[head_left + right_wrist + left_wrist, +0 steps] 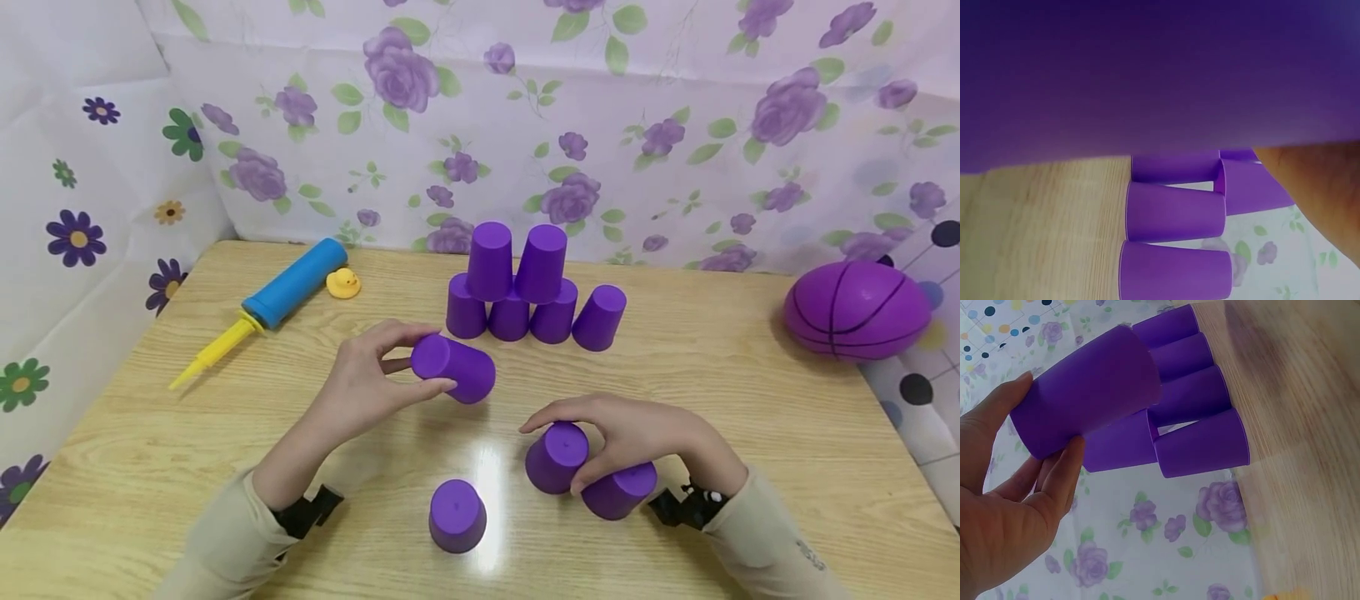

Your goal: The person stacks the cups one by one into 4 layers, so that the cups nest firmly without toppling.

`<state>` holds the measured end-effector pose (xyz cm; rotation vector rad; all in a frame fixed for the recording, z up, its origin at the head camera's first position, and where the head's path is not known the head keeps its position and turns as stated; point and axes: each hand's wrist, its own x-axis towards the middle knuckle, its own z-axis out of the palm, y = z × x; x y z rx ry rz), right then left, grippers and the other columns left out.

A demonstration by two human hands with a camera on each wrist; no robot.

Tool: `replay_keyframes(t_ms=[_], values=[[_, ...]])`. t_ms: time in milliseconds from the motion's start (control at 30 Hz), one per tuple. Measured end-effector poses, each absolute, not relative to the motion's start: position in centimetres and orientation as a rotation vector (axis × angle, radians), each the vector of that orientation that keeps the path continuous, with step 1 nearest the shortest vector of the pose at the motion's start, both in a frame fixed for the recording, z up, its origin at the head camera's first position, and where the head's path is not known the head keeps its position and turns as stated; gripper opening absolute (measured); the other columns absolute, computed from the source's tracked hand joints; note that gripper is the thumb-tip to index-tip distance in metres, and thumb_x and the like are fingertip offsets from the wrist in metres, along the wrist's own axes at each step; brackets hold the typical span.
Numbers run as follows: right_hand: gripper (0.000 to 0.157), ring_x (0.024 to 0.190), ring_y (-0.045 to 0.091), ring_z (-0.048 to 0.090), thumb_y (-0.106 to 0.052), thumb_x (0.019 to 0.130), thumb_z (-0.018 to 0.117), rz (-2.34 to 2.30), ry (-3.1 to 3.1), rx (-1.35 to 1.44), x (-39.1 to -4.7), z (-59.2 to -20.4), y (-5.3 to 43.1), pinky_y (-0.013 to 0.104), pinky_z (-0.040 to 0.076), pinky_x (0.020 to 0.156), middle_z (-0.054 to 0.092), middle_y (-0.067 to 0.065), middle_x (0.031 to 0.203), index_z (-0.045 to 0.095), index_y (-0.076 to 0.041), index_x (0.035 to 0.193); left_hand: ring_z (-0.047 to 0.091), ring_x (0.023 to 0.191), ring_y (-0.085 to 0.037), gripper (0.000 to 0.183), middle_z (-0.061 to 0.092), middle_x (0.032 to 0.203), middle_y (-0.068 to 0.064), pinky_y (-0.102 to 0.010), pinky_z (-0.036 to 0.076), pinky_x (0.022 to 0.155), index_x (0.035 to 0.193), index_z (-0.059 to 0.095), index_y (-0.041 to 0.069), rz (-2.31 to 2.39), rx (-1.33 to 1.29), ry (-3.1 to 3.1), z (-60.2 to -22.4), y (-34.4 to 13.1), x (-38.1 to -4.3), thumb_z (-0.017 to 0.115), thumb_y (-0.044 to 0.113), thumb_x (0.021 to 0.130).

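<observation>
My left hand (367, 367) pinches a purple cup (468, 372) between thumb and fingers. This cup is tilted on its side above the table, its base toward the palm, in front of the stacked cups. In the left wrist view the same cup (1088, 390) overlaps the stack. My right hand (637, 429) holds another upside-down purple cup (557, 458), thumb on its near side and fingers over its far side. Just right of it, under the hand, sits a further purple cup (621, 492). A lone upside-down cup (457, 517) stands near the front.
At the back, two upside-down cups (542, 262) stand on a row of several cups (553, 312). A blue and yellow pump (292, 283) and a yellow rubber duck (343, 283) lie at left. A purple ball (855, 310) rests at right, near flowered cloth (645, 183).
</observation>
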<state>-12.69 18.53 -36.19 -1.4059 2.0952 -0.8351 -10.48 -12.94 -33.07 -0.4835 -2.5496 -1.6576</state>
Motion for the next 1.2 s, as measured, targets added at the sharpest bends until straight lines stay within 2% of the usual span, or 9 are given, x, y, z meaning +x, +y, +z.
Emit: replay_keyframes(t_ms=[267,533,633,767,900,1033,1200], values=[[0.053,0.114,0.011,0.055,-0.033,0.083,0.071,-0.896,2.062,-1.362,-13.1,-36.2,18.8,0.029,0.044,0.097,0.06,0.002,0.124,0.054,-0.016,0.129,0.061,0.102,-0.011,0.056,0.064,0.111,0.0,-0.022,0.052,0.082,0.116,0.062,0.011,-1.695,-0.495,-2.435,-32.5,-11.3,-11.3,0.085,0.022,0.066],[0.051,0.108,0.007,0.058,-0.039,0.079,0.073,-0.9,2.166,-1.299,-13.1,-36.7,18.8,0.028,0.047,0.093,0.062,-0.008,0.118,0.06,-0.017,0.122,0.059,0.103,-0.015,0.052,0.058,0.114,-0.006,-0.021,0.051,0.085,0.117,0.06,0.003,-1.538,-0.856,-2.298,-29.2,-7.1,-13.6,0.081,0.007,0.07],[0.05,0.107,0.007,0.058,-0.038,0.079,0.073,-0.912,2.168,-1.296,-13.1,-36.8,18.8,0.028,0.047,0.093,0.063,-0.007,0.117,0.06,-0.015,0.121,0.058,0.105,-0.016,0.051,0.056,0.112,-0.008,-0.02,0.05,0.087,0.117,0.06,0.002,-1.567,-0.94,-2.287,-27.8,-5.7,-14.6,0.081,0.005,0.07],[0.048,0.106,0.008,0.059,-0.035,0.08,0.073,-0.947,2.138,-1.31,-13.2,-36.8,18.7,0.029,0.048,0.093,0.064,-0.004,0.117,0.06,-0.012,0.121,0.058,0.102,-0.014,0.051,0.057,0.11,-0.008,-0.019,0.05,0.085,0.116,0.061,0.003,-1.561,-1.009,-2.289,-26.0,-4.1,-16.4,0.081,0.009,0.07],[0.049,0.106,0.008,0.059,-0.034,0.08,0.074,-0.962,2.131,-1.303,-13.3,-36.9,18.7,0.028,0.048,0.092,0.064,-0.004,0.116,0.061,-0.011,0.121,0.06,0.098,-0.009,0.052,0.061,0.108,-0.003,-0.018,0.05,0.083,0.115,0.063,0.008,-1.521,-1.007,-2.32,-24.7,-2.7,-18.3,0.083,0.019,0.069],[0.05,0.106,0.008,0.059,-0.034,0.079,0.075,-0.973,2.12,-1.28,-13.2,-37.0,18.7,0.026,0.048,0.092,0.064,-0.004,0.116,0.061,-0.01,0.121,0.061,0.097,-0.005,0.054,0.063,0.108,0.003,-0.017,0.048,0.085,0.116,0.063,0.013,-1.521,-0.962,-2.414,-24.2,-1.5,-20.0,0.084,0.029,0.069],[0.05,0.107,0.009,0.059,-0.032,0.078,0.075,-1.005,2.097,-1.281,-13.3,-37.0,18.9,0.026,0.048,0.092,0.064,-0.002,0.116,0.061,-0.01,0.121,0.059,0.098,-0.005,0.056,0.061,0.111,0.004,-0.016,0.046,0.086,0.12,0.061,0.012,-1.449,-0.934,-2.519,-24.2,0.1,-21.9,0.081,0.031,0.072]])
